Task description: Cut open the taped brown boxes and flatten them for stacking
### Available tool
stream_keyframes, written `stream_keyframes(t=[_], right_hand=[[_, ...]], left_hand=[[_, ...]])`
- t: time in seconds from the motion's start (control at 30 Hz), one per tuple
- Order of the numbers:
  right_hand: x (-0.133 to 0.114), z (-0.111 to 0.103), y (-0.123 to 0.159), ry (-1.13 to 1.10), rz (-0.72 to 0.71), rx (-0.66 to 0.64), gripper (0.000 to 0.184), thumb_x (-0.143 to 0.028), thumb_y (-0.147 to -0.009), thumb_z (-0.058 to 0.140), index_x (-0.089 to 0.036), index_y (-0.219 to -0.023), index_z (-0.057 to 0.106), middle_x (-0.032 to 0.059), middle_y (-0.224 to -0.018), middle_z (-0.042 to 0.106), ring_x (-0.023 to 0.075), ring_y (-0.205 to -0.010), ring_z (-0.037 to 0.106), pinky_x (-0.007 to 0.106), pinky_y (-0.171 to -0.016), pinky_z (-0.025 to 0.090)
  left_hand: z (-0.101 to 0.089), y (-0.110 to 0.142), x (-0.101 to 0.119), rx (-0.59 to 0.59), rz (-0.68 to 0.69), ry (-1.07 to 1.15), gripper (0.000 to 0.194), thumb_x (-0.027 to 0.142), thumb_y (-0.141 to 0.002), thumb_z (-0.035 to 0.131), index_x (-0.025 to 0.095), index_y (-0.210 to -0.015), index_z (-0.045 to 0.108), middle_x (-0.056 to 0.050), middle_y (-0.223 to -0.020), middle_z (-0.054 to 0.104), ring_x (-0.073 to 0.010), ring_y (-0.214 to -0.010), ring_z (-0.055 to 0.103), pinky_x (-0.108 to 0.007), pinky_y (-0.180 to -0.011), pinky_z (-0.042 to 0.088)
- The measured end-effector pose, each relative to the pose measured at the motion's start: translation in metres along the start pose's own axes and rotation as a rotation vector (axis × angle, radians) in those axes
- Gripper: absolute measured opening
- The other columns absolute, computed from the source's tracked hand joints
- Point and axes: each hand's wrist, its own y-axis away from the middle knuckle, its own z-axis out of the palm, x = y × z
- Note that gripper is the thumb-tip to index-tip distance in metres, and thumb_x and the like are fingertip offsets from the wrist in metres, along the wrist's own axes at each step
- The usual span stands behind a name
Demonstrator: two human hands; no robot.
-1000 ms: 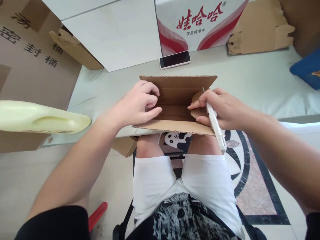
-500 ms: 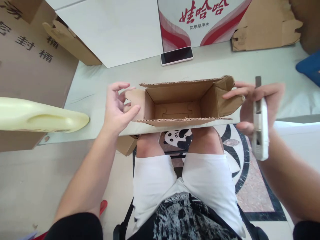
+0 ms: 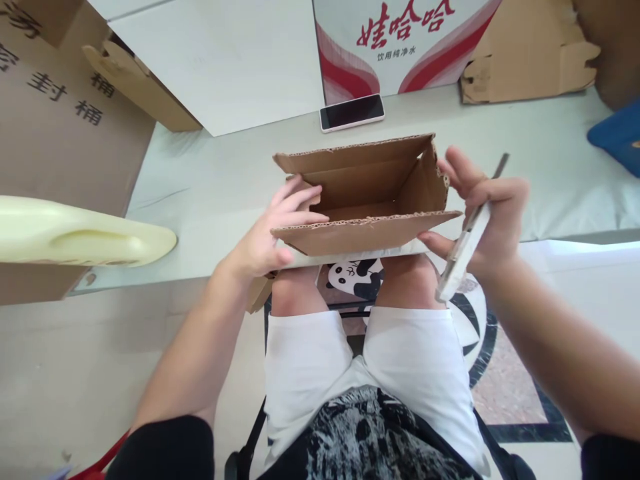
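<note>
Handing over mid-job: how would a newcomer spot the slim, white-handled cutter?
Start at the pale green table and find the open, brown cardboard box at its near edge. By its right end, the right hand holds the cutter, set apart by its bare grey blade.

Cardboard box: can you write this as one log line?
left hand: at left end of cardboard box; right hand: holds white cutter, blade out; box: top open; phone: beyond box

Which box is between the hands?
The small open brown box; the red-lettered white box stands behind the phone, the big printed brown box far left.
</note>
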Motion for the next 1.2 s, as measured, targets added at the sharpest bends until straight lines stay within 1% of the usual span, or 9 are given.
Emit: stream_keyframes(t=[0.17,0.3,0.43,0.53,0.63,0.73,0.93,1.07,1.2], right_hand=[[-0.009,0.011,0.000,0.102,-0.049,0.193,0.054,-0.054,-0.076,0.091,-0.028,-0.094,0.048,0.0167,-0.121,0.082,0.0359,-0.109,0.081,0.051,-0.086,0.069],[-0.018,0.016,0.000,0.079,-0.028,0.192,0.043,-0.044,-0.081,0.087,-0.027,-0.092,0.048,0.0186,-0.115,0.083,0.0355,-0.107,0.081,0.050,-0.088,0.066],[-0.023,0.012,0.006,0.112,0.117,0.069,0.039,-0.041,-0.085,0.081,-0.028,-0.094,0.045,0.0104,-0.103,0.083,0.0273,-0.092,0.080,0.042,-0.078,0.061],[-0.021,0.012,0.013,0.202,0.278,0.074,0.041,-0.044,-0.086,0.079,-0.028,-0.094,0.043,0.0004,-0.083,0.074,0.0183,-0.067,0.069,0.035,-0.062,0.053],[-0.017,0.019,0.021,0.157,0.415,0.209,0.043,-0.046,-0.089,0.077,-0.029,-0.098,0.039,0.0072,-0.110,0.078,0.0250,-0.100,0.077,0.046,-0.087,0.059],[-0.015,0.029,0.027,0.080,0.502,0.250,0.044,-0.051,-0.091,0.076,-0.030,-0.102,0.037,0.0122,-0.136,0.072,0.0312,-0.133,0.069,0.058,-0.104,0.056],[-0.011,0.032,0.036,-0.010,0.536,0.197,0.043,-0.063,-0.096,0.067,-0.033,-0.101,0.036,0.0102,-0.133,0.074,0.0307,-0.130,0.071,0.058,-0.104,0.058],[0.003,0.032,0.056,-0.051,0.617,0.220,0.043,-0.057,-0.094,0.072,-0.033,-0.102,0.038,0.0082,-0.131,0.075,0.0294,-0.123,0.075,0.057,-0.103,0.060],[0.001,0.037,0.071,-0.096,0.653,0.148,0.047,-0.052,-0.087,0.080,-0.032,-0.105,0.042,0.0120,-0.140,0.073,0.0336,-0.134,0.070,0.062,-0.107,0.057]], left_hand=[[0.009,0.001,0.010,0.095,-0.113,-0.069,0.045,0.071,-0.089,0.069,0.031,-0.108,0.081,-0.009,-0.143,0.069,-0.0378,-0.147,0.054,-0.061,-0.124,0.046],[0.007,-0.003,0.016,0.243,-0.075,-0.060,0.058,0.073,-0.089,0.065,0.033,-0.130,0.074,-0.010,-0.163,0.047,-0.0342,-0.127,0.067,-0.059,-0.118,0.052],[0.002,-0.012,0.019,0.150,-0.140,-0.105,0.062,0.079,-0.091,0.057,0.029,-0.123,0.075,-0.006,-0.179,0.019,-0.0304,-0.115,0.069,-0.061,-0.114,0.052],[-0.002,-0.017,0.023,0.197,-0.187,-0.273,0.059,0.076,-0.087,0.066,0.025,-0.114,0.075,-0.010,-0.172,0.035,-0.0362,-0.125,0.060,-0.066,-0.116,0.047],[-0.004,-0.018,0.029,0.340,-0.244,-0.450,0.048,0.059,-0.090,0.072,0.027,-0.125,0.068,-0.011,-0.138,0.064,-0.0362,-0.131,0.056,-0.064,-0.118,0.044],[0.003,-0.014,0.036,0.234,-0.247,-0.469,0.042,0.046,-0.098,0.063,0.025,-0.134,0.064,-0.010,-0.116,0.068,-0.0319,-0.124,0.063,-0.057,-0.115,0.050],[0.021,-0.009,0.048,-0.121,-0.251,-0.564,0.094,0.061,-0.079,0.084,0.026,-0.159,0.049,-0.019,-0.171,0.035,-0.0539,-0.162,0.022,-0.072,-0.125,0.034],[0.003,-0.008,0.029,0.028,-0.337,-0.467,0.091,0.064,-0.082,0.081,0.032,-0.161,0.047,-0.016,-0.173,0.037,-0.0487,-0.160,0.033,-0.072,-0.128,0.030],[-0.006,0.006,0.007,0.331,-0.480,0.109,0.096,0.071,-0.073,0.084,0.028,-0.154,0.055,-0.014,-0.159,0.058,-0.0417,-0.148,0.055,-0.062,-0.122,0.046]])
